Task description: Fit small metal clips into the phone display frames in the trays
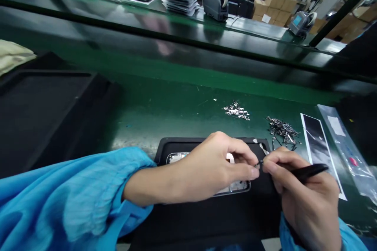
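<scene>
My left hand (220,166) reaches over a silver-rimmed phone housing (235,188) and hides most of it. Its thumb and forefinger pinch a tiny dark part (258,163). Close beside it, my right hand (306,192) is closed around a black slim-handled tool (312,170); the tool's working end is hidden by the fingers. The right fingertips meet the other end of the small part, or nearly so; I cannot tell which. Under the housing lies a black tray (206,219), with a small pale strip (264,149) on its far right corner.
A heap of small dark parts (282,129) and a heap of silvery ones (236,110) lie beyond the tray. A printed sheet (321,149) and a clear plastic bag (347,145) are at right. A black tray (44,113) stands left. Tape dispensers (216,4) sit on the shelf.
</scene>
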A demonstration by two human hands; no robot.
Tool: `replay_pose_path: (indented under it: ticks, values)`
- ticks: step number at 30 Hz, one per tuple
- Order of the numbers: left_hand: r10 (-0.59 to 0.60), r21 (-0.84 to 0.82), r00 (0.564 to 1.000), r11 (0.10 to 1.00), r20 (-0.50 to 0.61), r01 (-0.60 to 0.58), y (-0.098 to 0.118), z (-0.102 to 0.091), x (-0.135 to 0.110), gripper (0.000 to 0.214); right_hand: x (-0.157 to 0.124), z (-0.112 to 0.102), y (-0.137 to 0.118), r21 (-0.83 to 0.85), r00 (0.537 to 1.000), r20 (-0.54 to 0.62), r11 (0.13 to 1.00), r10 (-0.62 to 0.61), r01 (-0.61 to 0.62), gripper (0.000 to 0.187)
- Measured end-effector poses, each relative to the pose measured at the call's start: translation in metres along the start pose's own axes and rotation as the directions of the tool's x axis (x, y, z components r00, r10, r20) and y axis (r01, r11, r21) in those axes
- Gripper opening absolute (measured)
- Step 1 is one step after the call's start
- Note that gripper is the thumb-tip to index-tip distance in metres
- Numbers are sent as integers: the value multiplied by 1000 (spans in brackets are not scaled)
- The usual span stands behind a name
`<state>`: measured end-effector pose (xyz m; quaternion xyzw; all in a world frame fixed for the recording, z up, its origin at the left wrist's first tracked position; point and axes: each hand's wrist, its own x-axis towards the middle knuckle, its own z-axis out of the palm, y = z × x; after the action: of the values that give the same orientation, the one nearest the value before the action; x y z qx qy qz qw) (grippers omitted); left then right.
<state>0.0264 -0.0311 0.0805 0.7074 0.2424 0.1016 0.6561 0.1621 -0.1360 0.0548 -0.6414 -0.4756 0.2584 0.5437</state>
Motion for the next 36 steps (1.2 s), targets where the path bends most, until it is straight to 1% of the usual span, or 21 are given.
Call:
replay_pose_path:
  ticks: [4, 5, 7, 9, 11, 12, 14, 17, 19, 21, 24, 26, 28, 29, 30, 31, 32, 33, 34, 35, 36]
  values:
    - [21, 62, 997, 998, -70, -16, -5, -4, -3, 10, 0, 9, -4, -22, 999, -41, 999, -29, 28, 5]
    - [48, 101, 995, 994, -92, -38, -7, -4, -3, 10, 1, 10, -5, -29, 998, -45, 999, -34, 33, 6]
    - [165, 236, 975, 963, -147, -127, -11, -4, -4, 10, 4, 12, -5, -34, 998, -46, 999, -38, 36, 6]
    - [321, 403, 930, 886, -178, -228, -14, -5, -4, 10, 6, 13, -4, -42, 999, -37, 999, -33, 32, 8]
    - [426, 530, 889, 799, -167, -283, -17, -5, -4, 12, 8, 12, -2, -100, 999, -8, 994, -46, 45, 9]
    - [449, 567, 880, 769, -152, -295, -19, -5, -3, 15, 9, 11, -2, -148, 998, 15, 987, -56, 58, 8]
    - [451, 610, 883, 737, -127, -289, -22, -5, -3, 19, 10, 9, -1, -258, 994, 71, 962, -78, 94, 8]
    - [371, 638, 921, 740, -121, -215, -31, -5, -2, 21, 11, 6, -2, -413, 984, 146, 897, -105, 157, 8]
    - [310, 657, 943, 737, -125, -155, -37, -6, -2, 21, 9, 3, -1, -511, 974, 184, 834, -131, 209, 8]
    - [266, 679, 956, 725, -123, -114, -42, -6, 0, 20, 5, -1, 2, -605, 962, 207, 750, -176, 268, 7]
    - [213, 686, 971, 723, -107, -83, -47, -7, 2, 19, -3, -7, 8, -673, 924, 308, 635, -227, 380, 8]
    - [192, 667, 976, 741, -99, -78, -48, -8, 3, 18, -7, -8, 12, -668, 905, 370, 616, -212, 417, 12]
    - [233, 651, 967, 750, -100, -113, -49, -9, 3, 19, -9, -6, 14, -652, 910, 367, 645, -192, 399, 14]
    - [287, 657, 953, 737, -97, -155, -49, -9, 3, 20, -9, -5, 14, -648, 920, 346, 661, -187, 378, 14]
    - [360, 680, 929, 703, -87, -209, -48, -8, 1, 21, -9, -3, 13, -646, 931, 315, 677, -186, 353, 15]
    - [442, 714, 896, 643, -52, -276, -48, -6, -1, 22, -10, -1, 12, -643, 942, 277, 693, -187, 327, 15]
    - [539, 748, 842, 570, -28, -339, -48, -3, -5, 23, -10, 0, 11, -638, 954, 235, 710, -188, 298, 16]
    - [622, 779, 783, 503, -26, -374, -48, 2, -9, 24, -10, 1, 10, -627, 962, 200, 730, -187, 272, 16]
    - [667, 807, 744, 451, -22, -381, -49, 8, -15, 26, -10, 1, 9, -606, 966, 178, 752, -189, 259, 15]
    - [715, 823, 692, 450, -101, -345, -49, 15, -20, 30, -11, 2, 8, -576, 967, 169, 777, -193, 256, 15]
    - [686, 834, 711, 476, -152, -280, -51, 23, -27, 32, -11, 2, 8, -540, 966, 165, 802, -197, 256, 15]
